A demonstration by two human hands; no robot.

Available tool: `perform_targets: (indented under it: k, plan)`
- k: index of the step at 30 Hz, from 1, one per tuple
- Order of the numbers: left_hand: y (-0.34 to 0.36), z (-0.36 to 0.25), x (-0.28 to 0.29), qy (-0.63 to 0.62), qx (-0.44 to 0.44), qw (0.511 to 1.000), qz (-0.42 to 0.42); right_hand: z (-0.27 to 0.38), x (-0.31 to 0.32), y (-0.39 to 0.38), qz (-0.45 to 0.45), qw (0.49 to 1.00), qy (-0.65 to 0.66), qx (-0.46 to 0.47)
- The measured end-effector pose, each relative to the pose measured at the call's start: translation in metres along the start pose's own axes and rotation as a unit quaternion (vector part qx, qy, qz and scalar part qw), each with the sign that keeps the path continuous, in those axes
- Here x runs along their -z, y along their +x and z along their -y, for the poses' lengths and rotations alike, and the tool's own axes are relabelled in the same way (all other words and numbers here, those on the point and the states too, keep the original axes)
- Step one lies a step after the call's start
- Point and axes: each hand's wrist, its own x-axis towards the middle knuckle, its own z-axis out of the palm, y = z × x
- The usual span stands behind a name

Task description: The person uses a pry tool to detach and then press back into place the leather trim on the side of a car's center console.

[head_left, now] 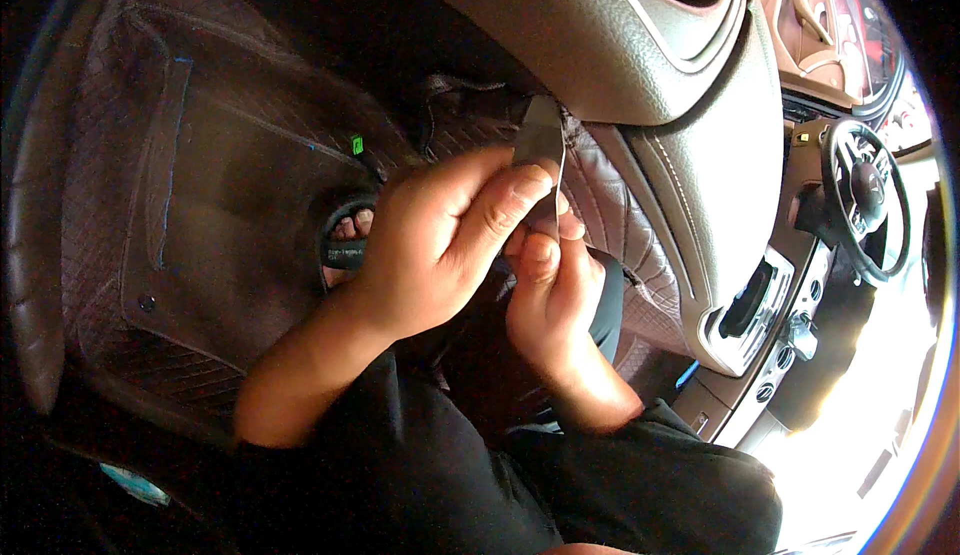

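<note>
My left hand [430, 235] is closed on a flat grey blade-like tool [541, 127] with a rounded end. Its thumb presses along the blade's face, and the tip points up and away from me. Just below and to the right, my right hand [560, 305] pinches the lower part of the same tool between thumb and fingers. Most of that lower end is hidden by the fingers, so its exact kind is unclear. Past the blade's tip lies the beige padded panel [590, 65], close to it in the picture; whether they touch I cannot tell.
Brown quilted floor matting [230, 185] spreads to the left, with a small green tag [358, 145] on it. A sandalled foot [350, 230] rests behind my left wrist. To the right are a stitched beige console [700, 205], a steering wheel [865, 200] and a thin blue object [687, 373].
</note>
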Motion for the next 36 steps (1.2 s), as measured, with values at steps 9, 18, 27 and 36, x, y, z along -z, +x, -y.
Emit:
perform_targets:
  k: [9, 18, 27, 36]
  plan:
    - [0.012, 0.011, -0.009, -0.007, -0.071, 0.994, -0.08, -0.004, -0.007, 0.029, -0.069, 0.992, -0.044, 0.098]
    - [0.009, 0.019, -0.006, -0.079, -0.086, 0.993, -0.034, -0.013, -0.005, 0.03, -0.056, 0.992, -0.06, 0.097]
    - [-0.007, 0.032, -0.014, -0.017, -0.101, 0.995, -0.019, -0.024, -0.005, 0.004, -0.03, 0.99, 0.105, 0.089]
    - [0.005, 0.02, -0.015, 0.038, -0.13, 0.99, -0.049, -0.019, -0.03, 0.012, -0.032, 0.97, 0.225, 0.086]
